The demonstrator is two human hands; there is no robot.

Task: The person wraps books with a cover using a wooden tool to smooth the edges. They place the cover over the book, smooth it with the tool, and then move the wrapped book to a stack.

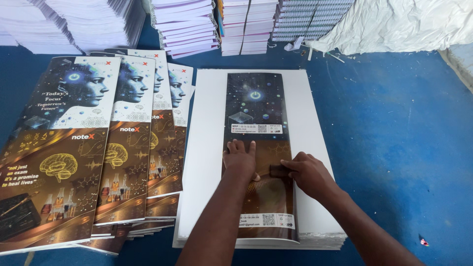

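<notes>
Nearest to us, our left hand [240, 160] lies flat, fingers spread, on the folded printed cover [259, 152], pinning it to the white stack of sheets [207, 148]. Our right hand [308, 173] is closed in a pinch on a small dark tool [280, 171] pressed against the cover near its right-hand fold, just beside the left thumb.

The cover sits lengthwise down the middle of the white stack, its near end close to the stack's front edge. We judge the main risk to be slippage: if the flat hand eases off while the tool presses, the glossy cover may skate on the smooth paper and the crease would come out crooked. Pressing too hard or at an angle could scuff or tear the print along the fold. The tool is also close to our left thumb, so a slip might catch it.

To the left, finished covers [79, 148] lie fanned and overlapping on the blue table [394, 148]; a nudge from our left forearm could disturb them.

Farther off, piles of bound books [187, 24] and a crumpled white sheet [394, 22] line the back, well apart from our hands.
</notes>
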